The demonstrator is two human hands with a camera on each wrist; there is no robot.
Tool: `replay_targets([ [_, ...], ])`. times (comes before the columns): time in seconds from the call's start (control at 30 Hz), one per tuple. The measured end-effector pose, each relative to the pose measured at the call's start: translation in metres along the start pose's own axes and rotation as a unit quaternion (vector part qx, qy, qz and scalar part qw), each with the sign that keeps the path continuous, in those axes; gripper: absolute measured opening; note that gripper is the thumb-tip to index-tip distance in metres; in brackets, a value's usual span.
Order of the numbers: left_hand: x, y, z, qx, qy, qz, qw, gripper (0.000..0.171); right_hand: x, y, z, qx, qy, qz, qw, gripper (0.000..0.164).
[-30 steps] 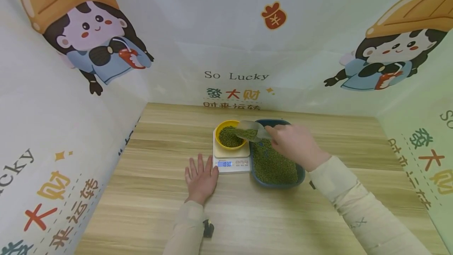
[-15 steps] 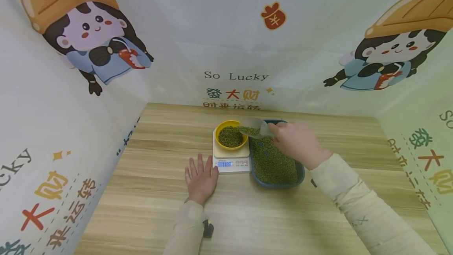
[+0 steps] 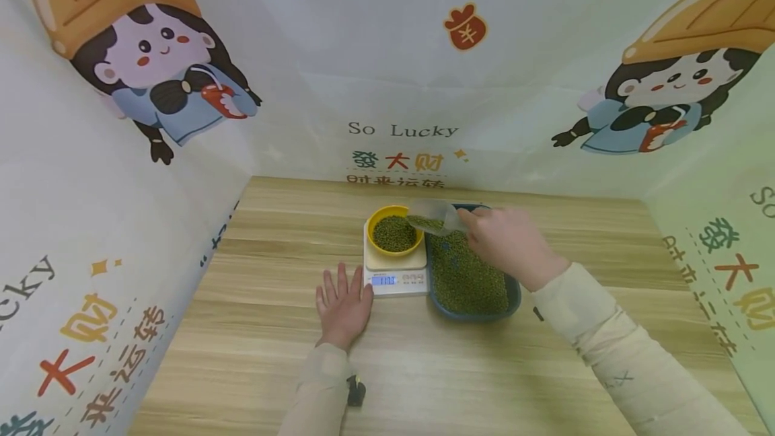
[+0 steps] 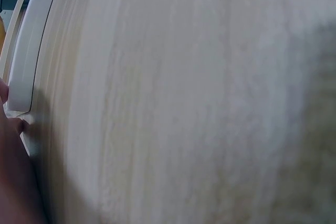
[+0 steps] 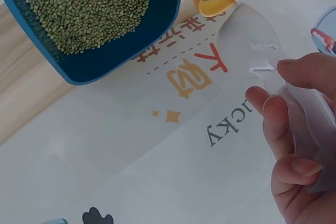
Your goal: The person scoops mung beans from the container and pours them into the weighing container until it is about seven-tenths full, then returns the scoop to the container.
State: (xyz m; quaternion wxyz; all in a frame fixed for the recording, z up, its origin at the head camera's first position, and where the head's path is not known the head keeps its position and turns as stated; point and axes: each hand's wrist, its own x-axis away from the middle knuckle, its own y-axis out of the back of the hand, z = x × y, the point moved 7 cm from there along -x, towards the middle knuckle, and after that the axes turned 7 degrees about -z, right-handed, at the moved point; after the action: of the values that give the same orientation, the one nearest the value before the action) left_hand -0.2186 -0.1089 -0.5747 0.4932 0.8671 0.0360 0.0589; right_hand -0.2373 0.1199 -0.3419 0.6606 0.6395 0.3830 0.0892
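Note:
My right hand (image 3: 511, 244) grips the handle of a clear plastic scoop (image 5: 252, 30), fingers and thumb wrapped round it in the right wrist view. Green mung beans lie in the scoop, whose lip is tilted over the right rim of a yellow bowl (image 3: 393, 253). That bowl, partly filled with mung beans, stands on a white kitchen scale (image 3: 396, 282) with a lit display. My left hand (image 3: 345, 311) lies flat on the table, fingers spread, thumb at the scale's front left corner. Beneath my right hand is a blue bin (image 3: 475, 318) of mung beans (image 3: 472, 281).
The wooden table (image 3: 266, 342) is walled by white printed cloth (image 3: 363, 52) at the back and both sides. Small blue pieces (image 3: 454, 262) lie among the beans in the bin. A small black object (image 3: 356, 392) shows beside my left wrist.
The scoop drew slightly right, then shifted a little back left, tilted at the bowl. The scale's reading has risen, and fewer beans show in the scoop. My left hand has not moved.

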Motion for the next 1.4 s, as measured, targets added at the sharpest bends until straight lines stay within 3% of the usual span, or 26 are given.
replay_targets([
  [1.17,-0.001,-0.003,0.002,-0.012,0.001,0.011,0.9999,0.057,0.000,0.002,0.002,0.007,0.006,-0.016,1.000,0.022],
  [1.4,-0.001,-0.001,0.001,-0.010,0.004,0.011,0.9999,0.057,0.010,0.002,-0.006,-0.020,-0.019,0.015,0.999,0.014],
])
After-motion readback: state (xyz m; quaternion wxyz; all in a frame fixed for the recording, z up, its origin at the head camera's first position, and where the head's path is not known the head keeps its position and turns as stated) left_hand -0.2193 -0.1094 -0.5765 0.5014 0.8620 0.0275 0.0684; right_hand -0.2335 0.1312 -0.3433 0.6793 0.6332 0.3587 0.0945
